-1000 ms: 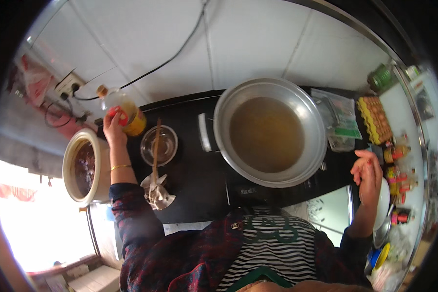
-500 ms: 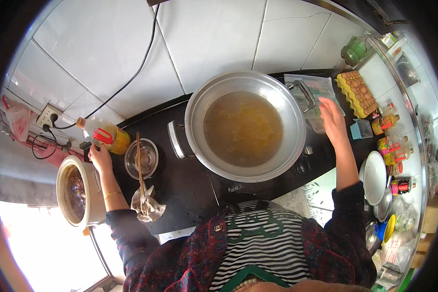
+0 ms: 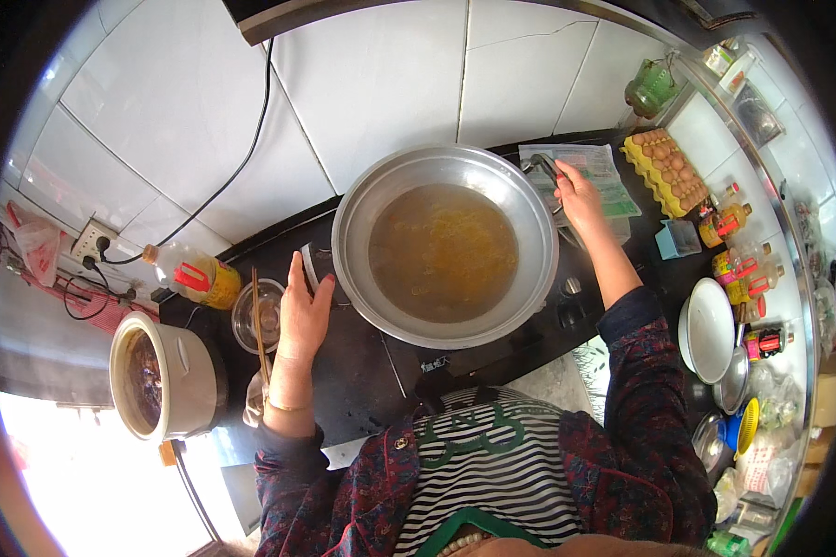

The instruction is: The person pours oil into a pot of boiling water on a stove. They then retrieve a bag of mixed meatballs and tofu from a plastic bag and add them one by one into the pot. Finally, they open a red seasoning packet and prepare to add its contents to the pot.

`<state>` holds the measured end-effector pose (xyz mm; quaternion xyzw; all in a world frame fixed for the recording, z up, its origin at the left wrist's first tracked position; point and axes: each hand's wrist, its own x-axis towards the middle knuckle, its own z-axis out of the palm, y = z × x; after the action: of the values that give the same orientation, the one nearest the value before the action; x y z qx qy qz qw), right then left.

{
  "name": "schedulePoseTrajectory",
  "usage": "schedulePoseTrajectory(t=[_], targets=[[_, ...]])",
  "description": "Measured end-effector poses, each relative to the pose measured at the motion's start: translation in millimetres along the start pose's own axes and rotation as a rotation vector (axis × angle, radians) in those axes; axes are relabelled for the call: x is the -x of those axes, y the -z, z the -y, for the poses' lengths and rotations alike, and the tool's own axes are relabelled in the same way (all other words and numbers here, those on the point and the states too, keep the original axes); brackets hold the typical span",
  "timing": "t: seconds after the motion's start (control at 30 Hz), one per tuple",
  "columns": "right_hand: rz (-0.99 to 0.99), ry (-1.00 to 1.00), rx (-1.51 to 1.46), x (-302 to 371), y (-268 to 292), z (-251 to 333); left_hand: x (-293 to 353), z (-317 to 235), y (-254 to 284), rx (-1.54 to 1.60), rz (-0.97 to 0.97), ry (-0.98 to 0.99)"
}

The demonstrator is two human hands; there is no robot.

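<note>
Shiny metal wok [image 3: 362, 200], glossy white wall tiles [image 3: 381, 74] — matt black counter [image 3: 353, 371], glass bowl [image 3: 251, 320]

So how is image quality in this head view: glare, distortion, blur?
Head view: blown-out daylight at lower left beside the rice cooker; fisheye bends the wall tiles and shelf edge; black vignette rings the frame; wok and both hands sharp.

**Bright daylight, heavy fisheye bend**

Strong light floods in at the lower left, blown out to white beside the rice cooker [image 3: 163, 376]. The white wall tiles [image 3: 381, 84] are evenly lit with mild sheen. Centre detail is sharp; straight edges curve toward the black circular rim, where shelves smear and soften.
</note>
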<state>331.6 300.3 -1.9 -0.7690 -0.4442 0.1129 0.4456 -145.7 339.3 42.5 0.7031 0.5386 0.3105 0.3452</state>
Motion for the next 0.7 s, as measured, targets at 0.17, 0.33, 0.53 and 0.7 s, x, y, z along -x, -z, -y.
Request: schedulePoseTrajectory(t=[0.17, 0.33, 0.53, 0.7], targets=[[-0.057, 0.066, 0.107, -2, -5, -6, -5, 5, 1, -0.059, 0.005, 0.020], [-0.030, 0.026, 0.153, 1, -3, 1, -5, 1, 2, -0.031, 0.023, 0.054], [-0.042, 0.085, 0.094, 13, 12, 20, -2, 3, 1, -0.093, 0.002, 0.037], [-0.177, 0.142, -0.156, 76, 44, 3, 6, 11, 3, -0.258, -0.214, -0.130]])
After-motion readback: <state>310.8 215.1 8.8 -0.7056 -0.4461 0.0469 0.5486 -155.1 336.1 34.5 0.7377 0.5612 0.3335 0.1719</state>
